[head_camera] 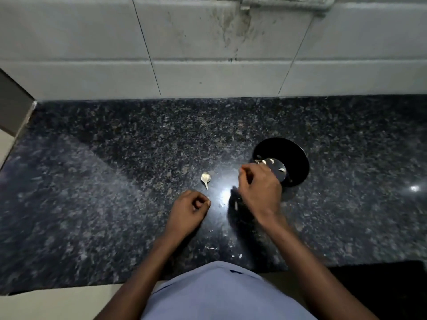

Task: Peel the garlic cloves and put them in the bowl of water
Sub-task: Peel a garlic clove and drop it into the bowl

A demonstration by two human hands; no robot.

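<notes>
Two grips | left [191, 206] curled, empty | right [258, 188] over bowl [298, 155], hold unclear

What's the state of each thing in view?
black bowl: upright on counter, a few peeled cloves inside
garlic clove: unpeeled, lying loose on counter
left hand: fingers curled, resting on counter
right hand: at bowl's near rim, contents unclear

Dim on my feed; overhead glare between my hands on the countertop [115, 181], edges blurred and bowed.
</notes>
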